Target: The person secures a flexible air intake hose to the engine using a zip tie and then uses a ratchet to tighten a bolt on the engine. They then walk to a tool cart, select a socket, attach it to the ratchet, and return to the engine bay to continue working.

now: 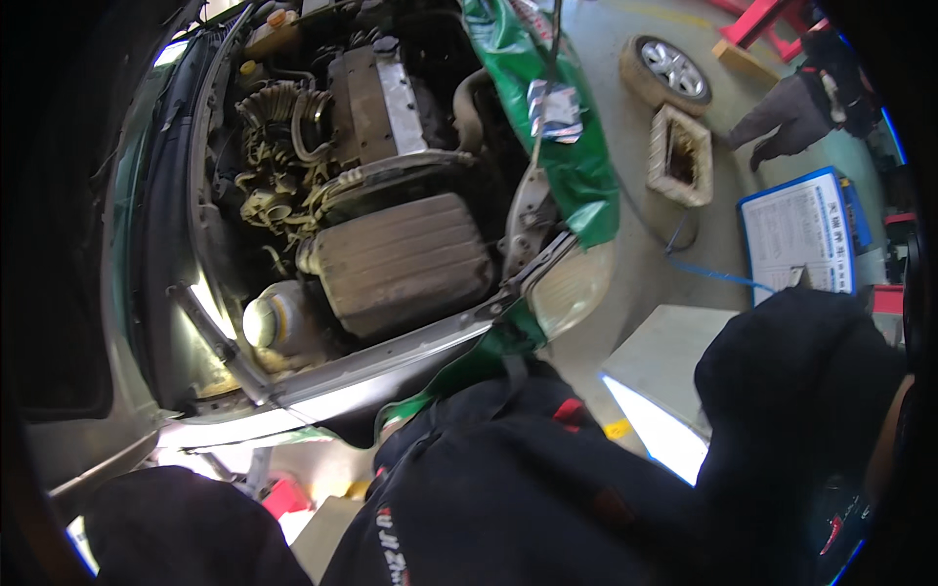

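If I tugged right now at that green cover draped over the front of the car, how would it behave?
The green cover looks floppy, judging by its creases and sag. Its glossy sheen suggests a slippery surface. The blue-and-white packet lying on it might slide off.

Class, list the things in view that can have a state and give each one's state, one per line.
Engine: exposed, dusty
Ribbed box: closed, dusty
Yellow cap: seems on
Green cover: draped, creased
Wheel: unmounted, lying on its side
Pale tray: stained dark inside
Printed sheet: face up
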`<state>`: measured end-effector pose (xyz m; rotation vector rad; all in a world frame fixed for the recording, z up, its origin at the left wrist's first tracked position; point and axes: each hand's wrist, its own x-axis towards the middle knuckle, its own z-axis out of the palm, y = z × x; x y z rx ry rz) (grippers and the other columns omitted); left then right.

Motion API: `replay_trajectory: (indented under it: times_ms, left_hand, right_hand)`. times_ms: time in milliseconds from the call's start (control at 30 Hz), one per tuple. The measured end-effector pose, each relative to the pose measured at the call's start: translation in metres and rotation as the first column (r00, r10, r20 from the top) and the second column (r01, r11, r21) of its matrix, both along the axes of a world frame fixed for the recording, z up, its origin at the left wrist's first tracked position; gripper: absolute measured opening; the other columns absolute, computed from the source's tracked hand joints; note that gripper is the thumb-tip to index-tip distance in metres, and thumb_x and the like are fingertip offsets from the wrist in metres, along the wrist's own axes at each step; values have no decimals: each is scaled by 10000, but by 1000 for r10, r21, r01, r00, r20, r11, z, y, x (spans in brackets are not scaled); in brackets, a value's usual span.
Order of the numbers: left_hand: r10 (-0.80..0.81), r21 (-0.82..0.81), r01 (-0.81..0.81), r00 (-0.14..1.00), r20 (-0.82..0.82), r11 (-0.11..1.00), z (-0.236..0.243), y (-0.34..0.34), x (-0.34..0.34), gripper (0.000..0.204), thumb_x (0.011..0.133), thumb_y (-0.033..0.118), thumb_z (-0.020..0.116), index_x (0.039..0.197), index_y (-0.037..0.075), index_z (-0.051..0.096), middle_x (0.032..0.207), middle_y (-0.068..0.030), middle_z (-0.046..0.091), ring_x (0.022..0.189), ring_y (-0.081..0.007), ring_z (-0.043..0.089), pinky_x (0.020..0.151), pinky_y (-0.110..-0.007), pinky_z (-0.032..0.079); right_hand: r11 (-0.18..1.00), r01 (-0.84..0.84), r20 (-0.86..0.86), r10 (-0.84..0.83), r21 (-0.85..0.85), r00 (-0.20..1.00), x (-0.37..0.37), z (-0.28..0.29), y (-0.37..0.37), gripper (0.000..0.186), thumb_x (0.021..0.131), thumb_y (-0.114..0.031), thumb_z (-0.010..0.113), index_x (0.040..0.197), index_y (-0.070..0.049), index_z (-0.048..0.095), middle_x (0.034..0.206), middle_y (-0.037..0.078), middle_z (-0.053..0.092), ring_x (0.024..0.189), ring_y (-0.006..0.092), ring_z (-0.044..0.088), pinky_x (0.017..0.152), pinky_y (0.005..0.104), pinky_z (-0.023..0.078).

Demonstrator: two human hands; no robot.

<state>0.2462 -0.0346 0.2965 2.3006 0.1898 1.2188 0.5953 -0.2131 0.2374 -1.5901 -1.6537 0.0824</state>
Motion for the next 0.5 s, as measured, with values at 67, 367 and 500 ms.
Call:
replay_trajectory:
  times_ms: [67,367,500]
  left_hand:
    - [84,-83,-88,995,-61,993,-13,18,-1,386,1049,347,753,1255,29,825,1230,-164,816,1157,-291,784,1052,-400,614]
    - [480,-40,-730,489,-729,682,-214,208,31,413,1001,346,795,1303,66,832,1336,-178,799,1201,-316,788,1102,-437,607]
    - [675,453,-610,188,-714,649,-236,338,44,572,1008,402,789,1517,151,721,1627,-200,648,1486,-387,648,1216,-539,570]
  right_hand:
    - [1000,25,-88,-25,-2,996,3,-23,14,343,1222,-253,546,1194,3,773,1054,116,776,933,185,760,871,335,609]
    - [981,-41,-620,-87,-189,780,-67,-231,115,229,1206,-159,614,1229,7,771,1084,111,760,941,179,755,871,331,610]
    - [956,-14,-419,-115,-292,900,-94,-294,167,271,1116,-259,734,1273,-44,786,1280,157,778,1190,407,726,1097,513,544]
